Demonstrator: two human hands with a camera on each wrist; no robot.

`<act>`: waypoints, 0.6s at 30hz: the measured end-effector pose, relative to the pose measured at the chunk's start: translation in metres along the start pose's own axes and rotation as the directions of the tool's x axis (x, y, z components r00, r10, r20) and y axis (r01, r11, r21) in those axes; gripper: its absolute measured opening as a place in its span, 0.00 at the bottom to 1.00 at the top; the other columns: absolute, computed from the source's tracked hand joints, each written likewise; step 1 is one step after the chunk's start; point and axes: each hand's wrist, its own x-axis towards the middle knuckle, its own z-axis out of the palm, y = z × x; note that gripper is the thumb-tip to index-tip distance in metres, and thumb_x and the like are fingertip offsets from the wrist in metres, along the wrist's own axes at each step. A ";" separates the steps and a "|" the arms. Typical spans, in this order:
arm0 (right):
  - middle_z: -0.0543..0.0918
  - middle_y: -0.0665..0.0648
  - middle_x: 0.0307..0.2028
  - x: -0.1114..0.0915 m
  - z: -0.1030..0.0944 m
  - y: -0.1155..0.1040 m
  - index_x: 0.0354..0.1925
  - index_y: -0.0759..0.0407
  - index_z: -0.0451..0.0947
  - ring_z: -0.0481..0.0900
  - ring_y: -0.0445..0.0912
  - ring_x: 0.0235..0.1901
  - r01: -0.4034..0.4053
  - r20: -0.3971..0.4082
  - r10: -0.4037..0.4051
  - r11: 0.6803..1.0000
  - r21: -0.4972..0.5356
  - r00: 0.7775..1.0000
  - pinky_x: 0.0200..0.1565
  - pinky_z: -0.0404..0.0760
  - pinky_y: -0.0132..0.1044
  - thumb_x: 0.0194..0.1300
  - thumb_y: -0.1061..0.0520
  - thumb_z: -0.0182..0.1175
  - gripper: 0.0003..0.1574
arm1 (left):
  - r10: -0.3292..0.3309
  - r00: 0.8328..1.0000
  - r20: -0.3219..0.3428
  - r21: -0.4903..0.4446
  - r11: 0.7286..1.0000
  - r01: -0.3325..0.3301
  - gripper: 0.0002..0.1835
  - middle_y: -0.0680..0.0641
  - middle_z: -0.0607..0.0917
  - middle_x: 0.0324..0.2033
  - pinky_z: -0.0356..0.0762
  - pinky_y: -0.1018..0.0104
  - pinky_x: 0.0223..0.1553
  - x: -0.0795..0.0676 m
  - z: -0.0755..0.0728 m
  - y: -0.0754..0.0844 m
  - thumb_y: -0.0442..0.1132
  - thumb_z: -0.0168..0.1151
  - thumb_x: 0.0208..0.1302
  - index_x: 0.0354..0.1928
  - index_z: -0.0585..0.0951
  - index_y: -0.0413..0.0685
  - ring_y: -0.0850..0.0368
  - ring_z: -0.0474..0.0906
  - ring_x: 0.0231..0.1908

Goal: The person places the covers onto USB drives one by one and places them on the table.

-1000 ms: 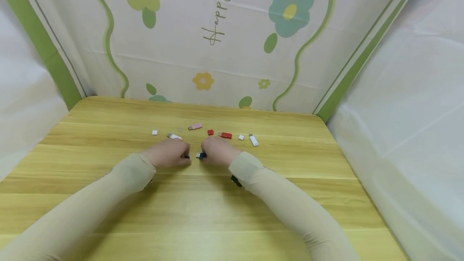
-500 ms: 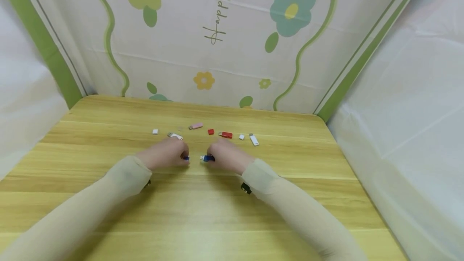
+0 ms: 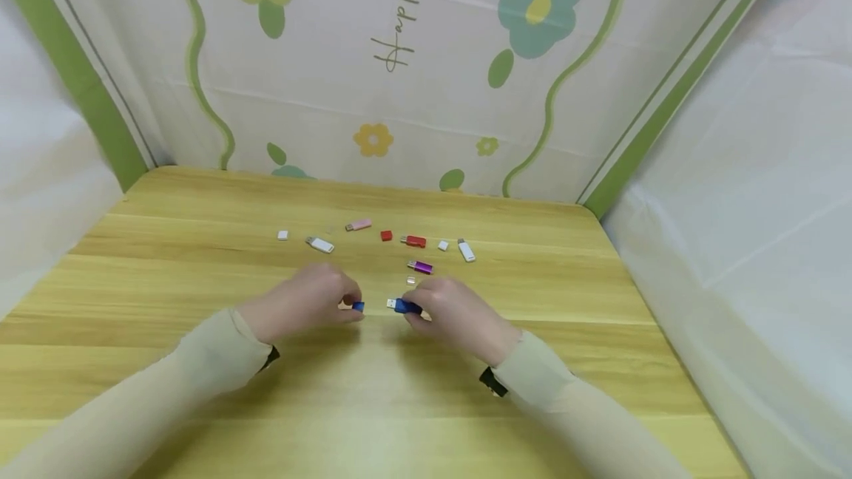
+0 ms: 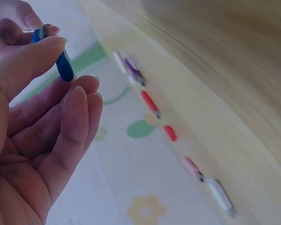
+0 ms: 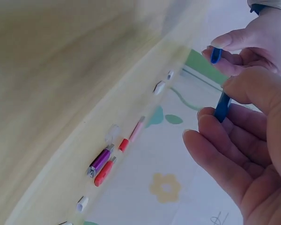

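Note:
My left hand (image 3: pixel 309 301) pinches a small blue cap (image 3: pixel 358 307) between thumb and fingertips; its hollow end faces the camera in the right wrist view. Across a short gap, my right hand (image 3: pixel 459 316) pinches a blue USB stick (image 3: pixel 407 307). The bare metal plug of that stick points left toward the cap. Both pieces are held above the table and stand apart. Just beyond the right hand lie a purple USB stick (image 3: pixel 421 267) and a clear cap (image 3: pixel 410 281).
Farther back on the wooden table (image 3: pixel 373 420) lie a white USB stick (image 3: pixel 321 244), a white cap (image 3: pixel 282 235), a pink stick (image 3: pixel 359 225), a red cap (image 3: pixel 386 236), a red stick (image 3: pixel 414 241), another white cap (image 3: pixel 443 245) and another white stick (image 3: pixel 467 250). A flowered curtain (image 3: pixel 319 94) hangs behind.
Both hands have come nearer to me, the right one also rightward, with the blue stick and cap still held. The purple stick and clear cap, earlier hidden, now show.

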 end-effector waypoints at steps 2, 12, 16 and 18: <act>0.85 0.50 0.30 -0.008 -0.002 -0.004 0.38 0.61 0.86 0.80 0.37 0.28 0.015 -0.025 -0.015 1.000 -0.005 1.000 0.34 0.77 0.21 0.60 0.60 0.70 0.07 | 0.025 1.000 -0.010 -0.006 1.000 -0.025 0.06 0.59 0.83 0.23 0.76 0.70 0.30 0.000 0.000 0.009 0.40 0.73 0.58 0.27 0.86 0.49 0.70 0.73 0.23; 0.86 0.52 0.35 -0.046 -0.004 -0.018 0.40 0.62 0.85 0.84 0.40 0.34 0.043 -0.134 -0.045 0.999 -0.018 0.990 0.38 0.80 0.24 0.57 0.61 0.73 0.12 | 0.136 0.988 -0.073 0.047 0.990 -0.132 0.08 0.56 0.85 0.24 0.77 0.70 0.31 0.001 0.000 0.051 0.42 0.74 0.57 0.27 0.86 0.47 0.65 0.76 0.25; 0.87 0.51 0.35 -0.054 -0.007 -0.024 0.41 0.61 0.85 0.84 0.40 0.35 0.016 -0.119 -0.018 1.000 -0.014 0.993 0.39 0.81 0.26 0.56 0.61 0.73 0.12 | 0.194 0.973 -0.127 0.107 0.978 -0.181 0.09 0.56 0.83 0.22 0.73 0.73 0.27 0.000 0.003 0.063 0.41 0.75 0.55 0.25 0.84 0.46 0.66 0.71 0.22; 0.86 0.51 0.35 -0.057 -0.008 -0.026 0.41 0.62 0.85 0.83 0.40 0.34 0.021 -0.123 -0.023 1.000 -0.016 0.992 0.39 0.81 0.26 0.56 0.61 0.73 0.13 | 0.225 0.961 -0.161 0.151 0.968 -0.201 0.10 0.56 0.81 0.20 0.71 0.74 0.26 -0.002 0.005 0.068 0.40 0.75 0.54 0.24 0.83 0.46 0.66 0.69 0.20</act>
